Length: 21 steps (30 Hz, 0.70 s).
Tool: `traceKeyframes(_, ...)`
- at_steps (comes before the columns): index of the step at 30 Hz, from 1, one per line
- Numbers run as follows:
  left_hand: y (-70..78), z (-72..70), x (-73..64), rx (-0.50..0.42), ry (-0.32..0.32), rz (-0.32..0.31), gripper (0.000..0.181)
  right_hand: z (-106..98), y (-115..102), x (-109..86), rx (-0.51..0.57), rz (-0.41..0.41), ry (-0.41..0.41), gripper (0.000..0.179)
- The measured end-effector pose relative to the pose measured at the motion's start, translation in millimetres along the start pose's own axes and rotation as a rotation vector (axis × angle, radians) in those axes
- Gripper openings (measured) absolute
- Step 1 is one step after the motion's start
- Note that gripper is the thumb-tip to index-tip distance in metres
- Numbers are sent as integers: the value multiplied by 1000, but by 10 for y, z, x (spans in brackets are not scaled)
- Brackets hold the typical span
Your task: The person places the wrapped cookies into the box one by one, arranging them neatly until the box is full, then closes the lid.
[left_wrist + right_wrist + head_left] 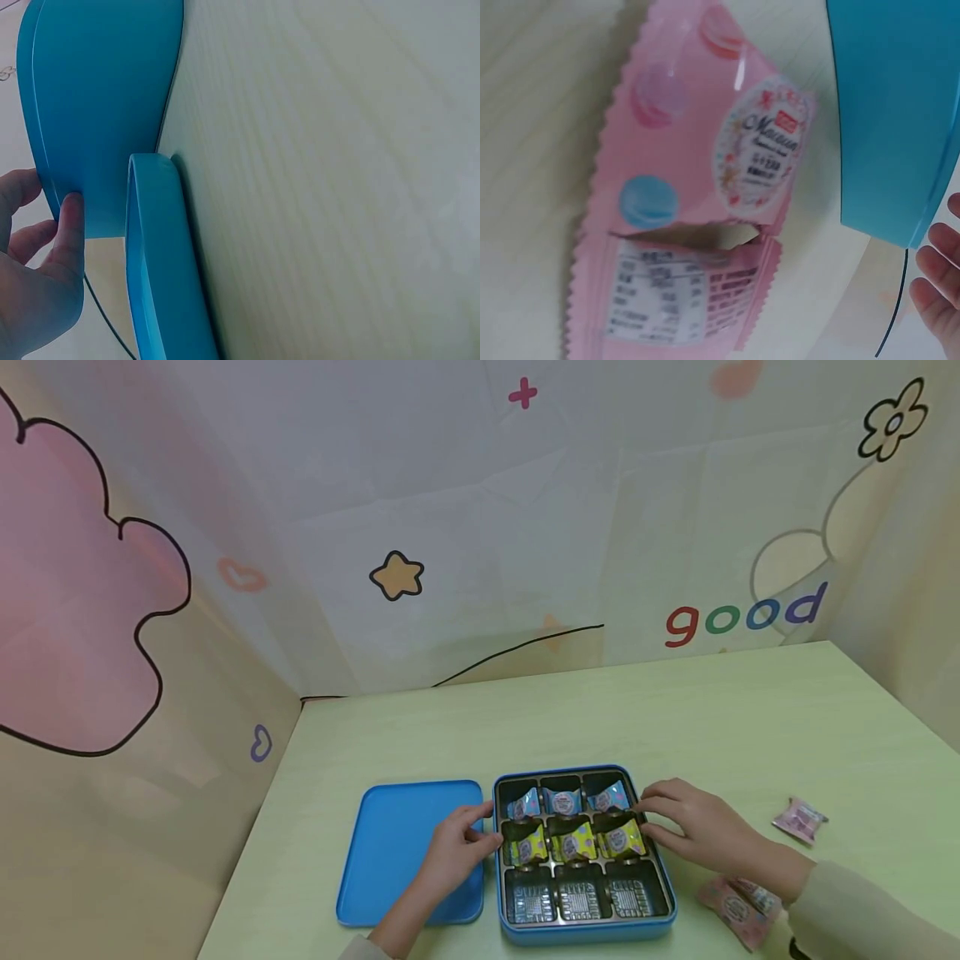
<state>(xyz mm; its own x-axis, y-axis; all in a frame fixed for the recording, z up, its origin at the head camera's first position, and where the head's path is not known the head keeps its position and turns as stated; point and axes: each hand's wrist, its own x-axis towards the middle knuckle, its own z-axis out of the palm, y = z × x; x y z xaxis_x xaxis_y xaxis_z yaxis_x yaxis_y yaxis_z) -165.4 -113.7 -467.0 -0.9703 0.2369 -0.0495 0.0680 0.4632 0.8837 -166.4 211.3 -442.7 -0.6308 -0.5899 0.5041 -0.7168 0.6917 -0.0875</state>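
Note:
A blue tin [588, 934] with a dark divided tray stands on the table. Three blue-wrapped candies [564, 802] lie in its back row and three yellow-wrapped candies [576, 842] in the middle row; the front row shows bare patterned bottoms. My left hand [454, 852] touches the tin's left side, its fingers loosely bent at the rim. At the opposite side, my right hand [697, 827] has its fingertips by the right rim, nothing held. Pink macaron packets [697, 142] lie beneath my right forearm, partly hidden by it in the head view.
The blue lid [405, 852] lies left of the tin, under my left forearm. Another pink packet [801, 820] sits on the pale green table [465, 727] to the right. A printed cloth backdrop [487, 510] rises behind and at the sides.

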Motion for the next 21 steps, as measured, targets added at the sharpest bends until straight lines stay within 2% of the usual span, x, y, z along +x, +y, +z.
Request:
traceKeyframes(12, 10, -6, -11, -37, -8, 12, 50, -9, 61, -154, -18, 14, -1, 19)
traceKeyframes(20, -1, 2, 5, -25, 0, 7, 49, -30, 91, -240, -12, 78, -47, 23)
traceKeyframes(21, 39, -7, -11, -24, 1, 7, 49, -31, 98, -250, -12, 83, -52, 24)
